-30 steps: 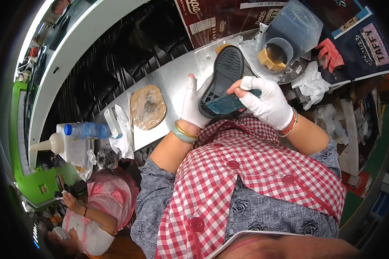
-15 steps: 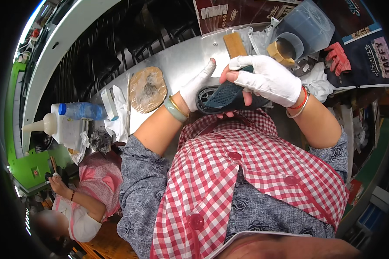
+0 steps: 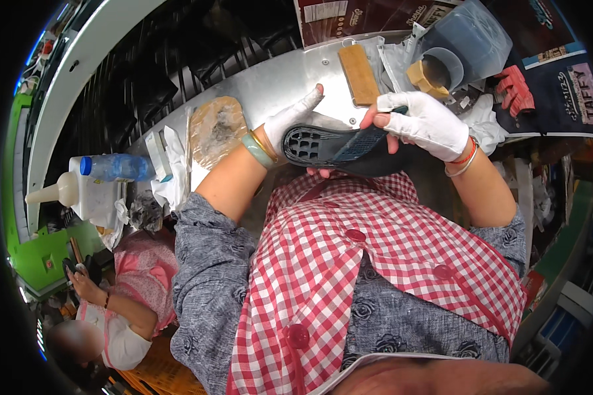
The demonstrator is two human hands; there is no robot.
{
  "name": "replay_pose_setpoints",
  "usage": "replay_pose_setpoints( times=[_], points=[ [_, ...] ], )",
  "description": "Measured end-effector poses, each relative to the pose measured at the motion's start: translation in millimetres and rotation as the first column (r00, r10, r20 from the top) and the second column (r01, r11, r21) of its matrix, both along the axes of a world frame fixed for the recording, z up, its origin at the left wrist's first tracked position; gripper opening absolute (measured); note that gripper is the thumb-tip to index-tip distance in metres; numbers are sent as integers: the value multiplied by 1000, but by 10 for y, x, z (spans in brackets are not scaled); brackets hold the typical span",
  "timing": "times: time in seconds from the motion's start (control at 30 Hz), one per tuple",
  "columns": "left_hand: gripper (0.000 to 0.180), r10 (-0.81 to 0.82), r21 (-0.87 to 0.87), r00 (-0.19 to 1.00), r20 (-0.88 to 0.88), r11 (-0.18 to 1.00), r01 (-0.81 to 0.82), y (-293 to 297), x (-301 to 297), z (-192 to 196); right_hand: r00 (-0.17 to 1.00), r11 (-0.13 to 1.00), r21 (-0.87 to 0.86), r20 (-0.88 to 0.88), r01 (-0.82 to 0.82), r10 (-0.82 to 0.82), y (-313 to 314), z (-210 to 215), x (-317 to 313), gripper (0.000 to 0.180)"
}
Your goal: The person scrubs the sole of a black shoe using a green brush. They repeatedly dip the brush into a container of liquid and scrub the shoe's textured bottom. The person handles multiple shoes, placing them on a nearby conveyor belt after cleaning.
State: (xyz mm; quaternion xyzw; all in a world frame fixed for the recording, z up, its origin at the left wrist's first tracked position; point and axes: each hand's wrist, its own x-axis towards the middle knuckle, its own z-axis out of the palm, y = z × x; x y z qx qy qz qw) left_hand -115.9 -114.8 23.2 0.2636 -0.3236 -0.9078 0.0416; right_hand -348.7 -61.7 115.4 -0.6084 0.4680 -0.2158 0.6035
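Observation:
A dark shoe sole (image 3: 305, 143) lies across both hands in front of my apron, its hollow grid of cells facing up at the left end. My left hand (image 3: 290, 123), in a white glove with bare fingertips, supports that end from below, thumb stretched up and away. A dark teal textured piece (image 3: 357, 145) lies over the middle of the sole, its right end raised. Gloved in white too, my right hand (image 3: 431, 125) pinches the raised end between thumb and fingers. The sole's right end is partly hidden under the right hand.
Beyond the hands on the metal table lie a wooden block (image 3: 359, 74) and a plastic-wrapped tan pad (image 3: 216, 128). A clear tub (image 3: 468, 43), cup and red glove (image 3: 514, 90) sit right; bottles (image 3: 117, 168) stand left. A co-worker (image 3: 128, 303) sits at lower left.
The sole and my left hand have shifted a little left. More of the grid now shows, and the teal piece lies lower and farther right. My right hand has moved slightly right.

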Motion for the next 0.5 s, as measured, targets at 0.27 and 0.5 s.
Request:
replay_pose_setpoints(
  times=[0.27,0.5],
  points=[
    [50,186,28,978,-93,983,-184,-50,82,108,918,918,-114,170,379,-358,151,-96,-561,29],
    [45,640,178,681,-356,762,-622,-155,240,31,616,508,-422,168,751,-770,40,-130,-1122,25]
  ],
)
